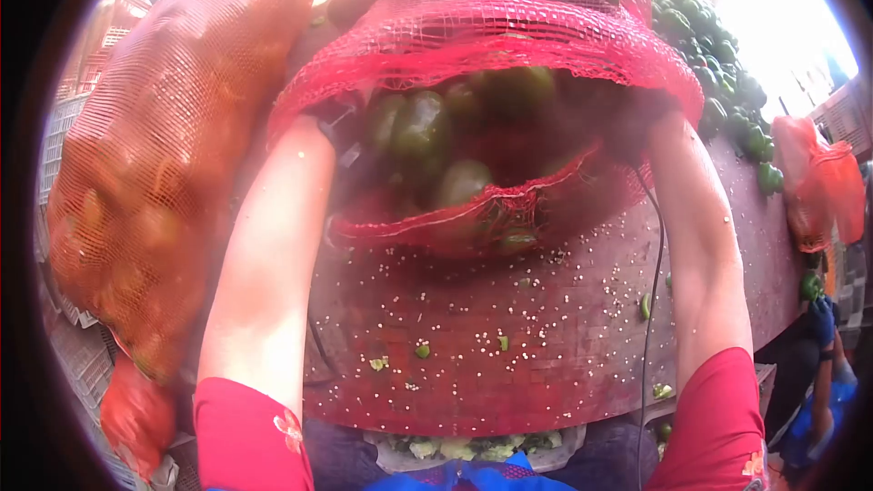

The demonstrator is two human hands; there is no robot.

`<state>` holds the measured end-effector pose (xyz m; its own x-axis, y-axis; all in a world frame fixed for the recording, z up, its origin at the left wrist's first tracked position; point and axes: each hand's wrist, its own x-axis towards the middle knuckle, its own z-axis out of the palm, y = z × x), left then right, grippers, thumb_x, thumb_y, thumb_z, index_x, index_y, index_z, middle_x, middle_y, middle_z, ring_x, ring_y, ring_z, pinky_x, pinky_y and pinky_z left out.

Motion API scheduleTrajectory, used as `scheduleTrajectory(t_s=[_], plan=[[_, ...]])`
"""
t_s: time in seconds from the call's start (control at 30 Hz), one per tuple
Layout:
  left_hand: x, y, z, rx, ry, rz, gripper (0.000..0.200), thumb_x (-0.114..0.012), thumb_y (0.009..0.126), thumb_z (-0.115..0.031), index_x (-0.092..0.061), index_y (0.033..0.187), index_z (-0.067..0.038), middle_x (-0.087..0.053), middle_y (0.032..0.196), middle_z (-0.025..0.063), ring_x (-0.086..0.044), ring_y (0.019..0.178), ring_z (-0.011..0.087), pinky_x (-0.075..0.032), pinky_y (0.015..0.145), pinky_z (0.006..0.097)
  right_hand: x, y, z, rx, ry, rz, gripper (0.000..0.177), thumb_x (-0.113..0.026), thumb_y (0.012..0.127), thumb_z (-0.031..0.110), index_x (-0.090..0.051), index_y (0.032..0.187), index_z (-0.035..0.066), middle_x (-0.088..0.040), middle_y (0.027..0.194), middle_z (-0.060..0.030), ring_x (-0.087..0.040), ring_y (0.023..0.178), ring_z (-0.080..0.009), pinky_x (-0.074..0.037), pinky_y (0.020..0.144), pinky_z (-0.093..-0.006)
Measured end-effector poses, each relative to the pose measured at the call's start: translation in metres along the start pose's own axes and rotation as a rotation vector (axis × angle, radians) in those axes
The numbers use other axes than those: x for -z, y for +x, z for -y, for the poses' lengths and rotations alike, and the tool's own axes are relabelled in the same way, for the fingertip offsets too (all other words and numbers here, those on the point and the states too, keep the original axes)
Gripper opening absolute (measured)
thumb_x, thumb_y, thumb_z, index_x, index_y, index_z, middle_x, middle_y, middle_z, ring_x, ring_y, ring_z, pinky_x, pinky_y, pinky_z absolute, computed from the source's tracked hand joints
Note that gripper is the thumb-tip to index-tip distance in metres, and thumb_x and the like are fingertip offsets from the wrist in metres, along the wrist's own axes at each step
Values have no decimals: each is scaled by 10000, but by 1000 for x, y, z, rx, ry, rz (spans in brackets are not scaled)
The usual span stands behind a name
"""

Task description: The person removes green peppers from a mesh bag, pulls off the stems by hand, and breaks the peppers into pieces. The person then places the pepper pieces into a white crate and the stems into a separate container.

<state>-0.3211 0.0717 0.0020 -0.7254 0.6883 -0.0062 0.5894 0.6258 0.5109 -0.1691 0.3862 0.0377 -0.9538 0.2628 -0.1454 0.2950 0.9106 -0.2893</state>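
A large red mesh sack (509, 25) lies on the reddish table (473, 336), its wide mouth facing me. Dark green peppers (421, 125) show inside it, somewhat blurred. Both my forearms reach into the opening, one at each side. My left hand is hidden within the left side of the mouth, beyond the wrist. On the right side, the mesh and shadow cover my right hand. The fingers of neither hand can be made out. The lower rim of the sack sags between my forearms.
A tall filled orange mesh sack (155, 173) stands at the left. Green peppers (718, 64) are heaped at the back right, near a red bag (818, 182). Seeds and pepper scraps dot the table. At the right edge, a co-worker's blue-gloved hand (822, 320) is near a pepper.
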Motion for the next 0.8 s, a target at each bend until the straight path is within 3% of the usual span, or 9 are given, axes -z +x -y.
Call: scheduleTrajectory(t_s=[0.47, 0.8], plan=[[-7, 7, -4, -40, -14, -20, 391, -582, 909, -311, -593, 1164, -15, -653, 1033, 227, -615, 991, 406, -485, 848, 442, -2, -3, 14, -6, -2, 31, 369, -570, 916, 247, -596, 1248, 88, -669, 1105, -116, -642, 988, -242, -497, 883, -358], [-14, -48, -20, -63, -55, -29, 411, -583, 913, -335, -590, 1171, -15, -651, 1039, 227, -611, 999, 410, -483, 858, 448, -2, -34, 50, 48, 7, 66, 362, -579, 915, 243, -604, 1238, 81, -676, 1086, -113, -646, 972, -232, -499, 873, -349]])
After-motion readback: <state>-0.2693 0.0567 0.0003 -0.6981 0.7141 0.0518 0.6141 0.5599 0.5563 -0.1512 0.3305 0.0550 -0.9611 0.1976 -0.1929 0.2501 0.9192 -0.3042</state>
